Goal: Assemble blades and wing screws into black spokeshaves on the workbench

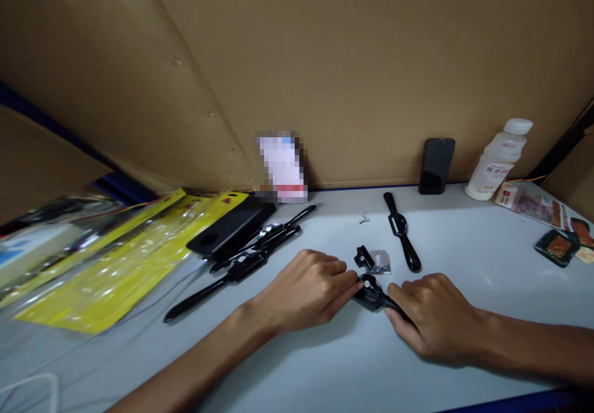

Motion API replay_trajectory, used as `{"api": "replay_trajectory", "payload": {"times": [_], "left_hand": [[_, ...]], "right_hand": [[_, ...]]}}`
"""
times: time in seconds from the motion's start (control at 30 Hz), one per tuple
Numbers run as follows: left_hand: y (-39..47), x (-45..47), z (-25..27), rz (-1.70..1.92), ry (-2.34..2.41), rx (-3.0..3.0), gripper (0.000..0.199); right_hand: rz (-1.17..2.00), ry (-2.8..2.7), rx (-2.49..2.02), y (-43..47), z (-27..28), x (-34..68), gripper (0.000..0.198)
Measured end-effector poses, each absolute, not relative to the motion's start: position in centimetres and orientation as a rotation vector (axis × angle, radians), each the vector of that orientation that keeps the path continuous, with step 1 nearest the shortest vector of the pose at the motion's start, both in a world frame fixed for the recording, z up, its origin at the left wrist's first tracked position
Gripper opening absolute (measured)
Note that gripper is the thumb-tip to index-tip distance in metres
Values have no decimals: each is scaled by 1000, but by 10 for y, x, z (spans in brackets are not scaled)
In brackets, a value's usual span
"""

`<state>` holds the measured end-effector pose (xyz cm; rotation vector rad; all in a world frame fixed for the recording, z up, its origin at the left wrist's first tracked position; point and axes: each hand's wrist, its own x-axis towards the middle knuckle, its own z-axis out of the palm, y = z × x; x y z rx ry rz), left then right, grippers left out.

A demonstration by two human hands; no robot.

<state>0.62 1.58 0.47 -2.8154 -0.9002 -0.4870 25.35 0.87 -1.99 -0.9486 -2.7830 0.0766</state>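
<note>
A black spokeshave [370, 297] is held between my two hands, low over the table. My right hand [439, 320] is wrapped around its right handle. The fingers of my left hand [315, 289] are closed at its left side, by the silvery screw on its body, and they hide the left handle. Just beyond it lie a small black cap piece [364, 257] and a flat metal blade [382, 260] with a slot. Farther back are some tiny screws [364, 219]. Another black spokeshave body [400, 224] rests to their right.
Several assembled spokeshaves [244, 266] lie at left beside a black case [229, 227] and yellow blister packaging [120, 271]. Along the cardboard wall [362, 79] stand a blurred-out screen [283, 166], a phone [436, 166] and a plastic bottle [496, 162]. Snack packets [557, 247] lie far right.
</note>
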Motion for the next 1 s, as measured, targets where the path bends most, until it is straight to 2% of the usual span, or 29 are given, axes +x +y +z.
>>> {"api": "replay_trajectory", "payload": {"times": [0.07, 0.27, 0.7, 0.83, 1.0], "left_hand": [[16, 6, 5, -490, -852, -2862, 39], [15, 8, 3, -467, -905, -2839, 28], [12, 12, 3, -495, -771, -2860, 32], [12, 11, 2, -465, -788, -2855, 25], [13, 8, 1, -429, -882, -2805, 49]], "right_hand": [[93, -2791, -953, 9, -19, 253, 24], [80, -2777, -960, 9, -20, 254, 24], [77, -2767, -930, 9, -21, 254, 22], [91, -2769, -935, 9, -21, 254, 23], [67, -2755, -928, 9, -21, 254, 21]]}}
